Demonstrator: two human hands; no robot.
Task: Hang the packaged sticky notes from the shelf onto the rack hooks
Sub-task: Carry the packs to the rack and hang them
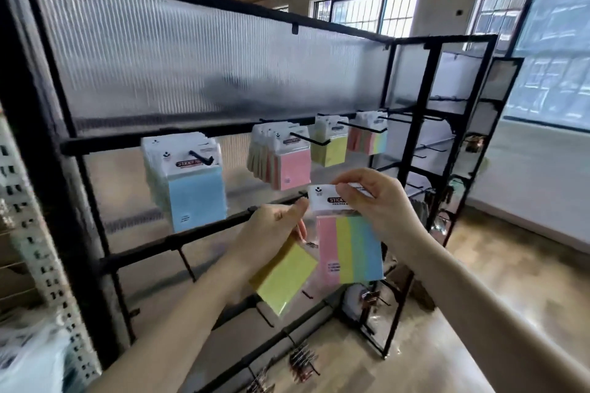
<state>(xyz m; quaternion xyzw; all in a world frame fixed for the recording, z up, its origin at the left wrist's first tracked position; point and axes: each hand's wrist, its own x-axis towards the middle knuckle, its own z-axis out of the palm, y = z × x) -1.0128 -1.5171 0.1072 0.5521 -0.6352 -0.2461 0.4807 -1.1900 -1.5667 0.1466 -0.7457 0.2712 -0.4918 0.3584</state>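
My right hand (380, 201) pinches the white header card of a multicolour sticky-note pack (349, 249) with pink, yellow, green and blue stripes. My left hand (271, 233) grips a yellow sticky-note pack (285, 277) that hangs tilted below it, thumb touching the multicolour pack's header. Both are held in front of the black rack (223, 131). On its hooks hang blue packs (191, 188), pink packs (284, 159), yellow packs (330, 147) and multicolour packs (370, 137).
Bare hooks (186, 262) stick out of the lower rails. A second black rack (459, 124) stands to the right with more hooks. A white perforated upright (41, 252) and plastic wrapping (35, 357) are at the left. Wooden floor lies below.
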